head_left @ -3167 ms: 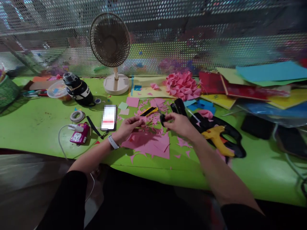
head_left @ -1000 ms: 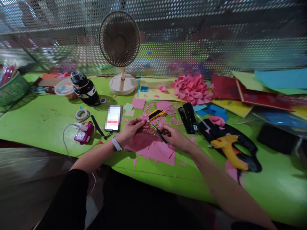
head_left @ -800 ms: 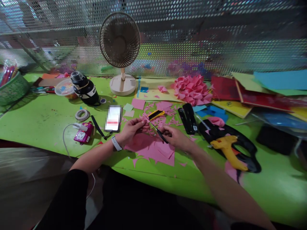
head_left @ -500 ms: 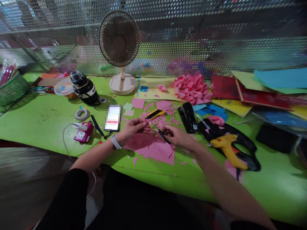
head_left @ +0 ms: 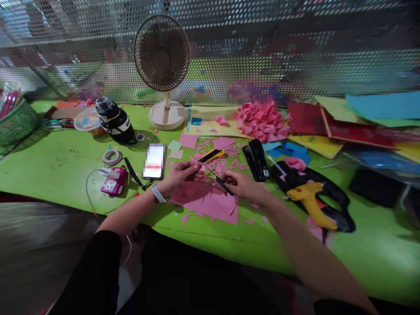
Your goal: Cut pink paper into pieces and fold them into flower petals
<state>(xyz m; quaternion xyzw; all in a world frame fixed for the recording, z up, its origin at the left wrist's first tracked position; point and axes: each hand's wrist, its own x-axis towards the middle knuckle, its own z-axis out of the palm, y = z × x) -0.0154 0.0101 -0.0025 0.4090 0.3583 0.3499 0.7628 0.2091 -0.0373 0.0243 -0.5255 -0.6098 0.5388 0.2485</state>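
Observation:
My right hand (head_left: 236, 183) is closed around a slim tool (head_left: 223, 185) with a black handle and a thin metal shaft. The shaft slants up and left, its tip close to the fingertips of my left hand (head_left: 184, 173). Thumb and forefinger of that left hand are pinched together; whatever lies between them is too small to make out. Below both hands lie pink paper sheets (head_left: 226, 213), with cut pink scraps (head_left: 215, 165) scattered just beyond. A yellow and black utility knife (head_left: 211, 155) rests on those scraps.
Rightward lie a black stapler (head_left: 256, 161) and a yellow glue gun (head_left: 310, 202) on a black object. Folded pink paper pieces (head_left: 261, 120) are heaped behind. A fan (head_left: 166, 114), black bottle (head_left: 114, 120), phone (head_left: 155, 162), tape roll (head_left: 112, 156) and magenta power adapter (head_left: 114, 183) stand leftward.
Both hands and the slim tool hold nearly the same pose. The whole view has shifted very slightly; nothing has been taken up or let go.

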